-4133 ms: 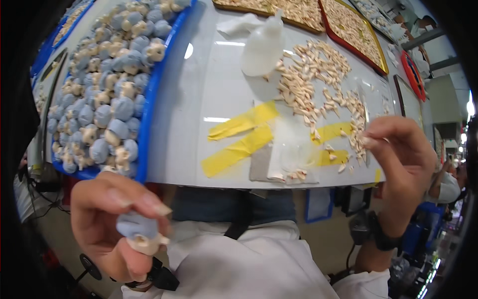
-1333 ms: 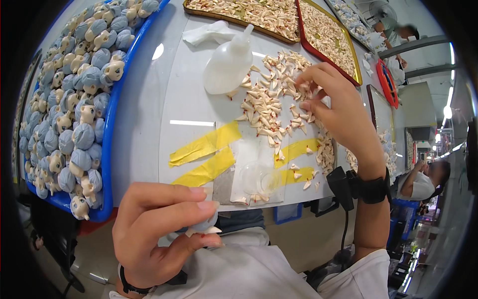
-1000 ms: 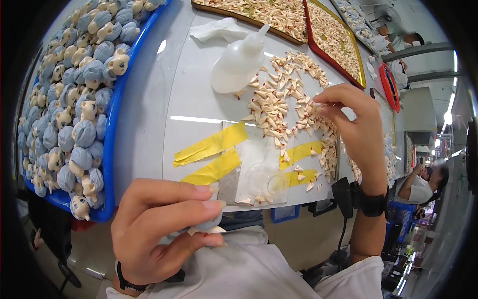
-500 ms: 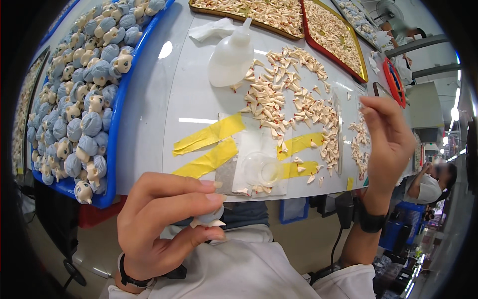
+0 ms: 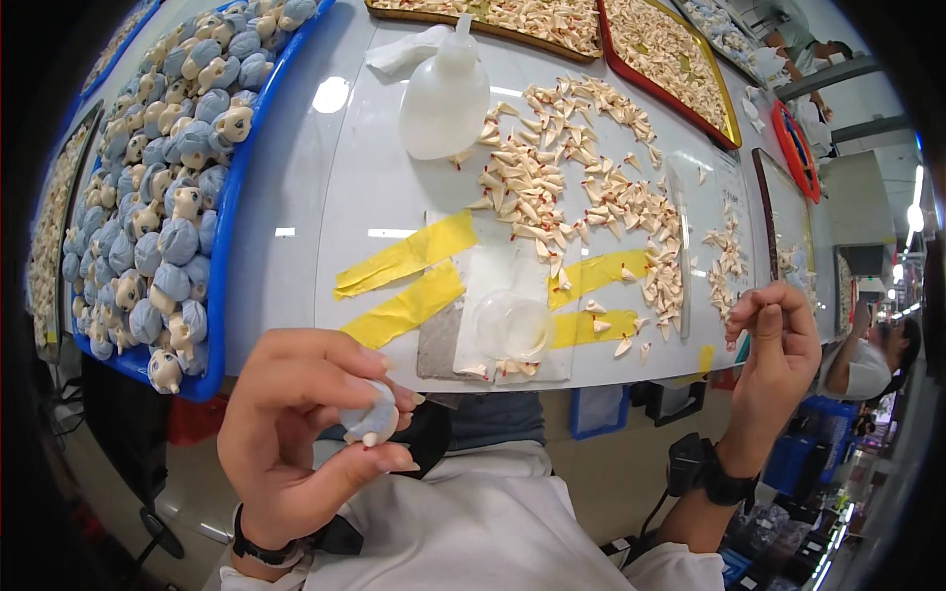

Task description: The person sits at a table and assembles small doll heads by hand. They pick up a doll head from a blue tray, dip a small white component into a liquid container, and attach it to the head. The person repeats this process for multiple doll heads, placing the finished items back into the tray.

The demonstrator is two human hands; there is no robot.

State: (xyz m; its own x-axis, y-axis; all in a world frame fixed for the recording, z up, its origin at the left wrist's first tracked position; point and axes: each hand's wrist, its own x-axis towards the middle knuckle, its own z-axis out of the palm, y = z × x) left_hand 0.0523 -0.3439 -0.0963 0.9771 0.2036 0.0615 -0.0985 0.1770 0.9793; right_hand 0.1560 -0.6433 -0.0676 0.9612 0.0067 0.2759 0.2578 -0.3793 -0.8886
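Observation:
A small doll head (image 5: pixel 371 414) with pale blue hair is pinched between the thumb and fingers of my left hand (image 5: pixel 296 433), in front of the table's near edge. A cream bit with a red spot shows at its lower side. Over the table's right front edge, my right hand (image 5: pixel 778 345) has thumb and fingertips pressed together; whatever they hold, if anything, cannot be made out. Close to it lie small cream pointed pieces (image 5: pixel 727 251), several with red tips. A larger scatter of the same pieces (image 5: pixel 522 192) covers the table's middle. A clear round cup (image 5: pixel 514 327) stands before me.
Left, a blue tray (image 5: pixel 219 286) is heaped with blue-haired doll heads. A translucent squeeze bottle (image 5: pixel 443 108) stands beyond the yellow tape strips (image 5: pixel 409 254). Trays of cream pieces (image 5: pixel 672 74) line the far side. Another person (image 5: pixel 872 364) sits at the right.
My right hand has come down to the table's right front edge. My left hand has shifted slightly left and up, turning the doll head so more blue hair shows.

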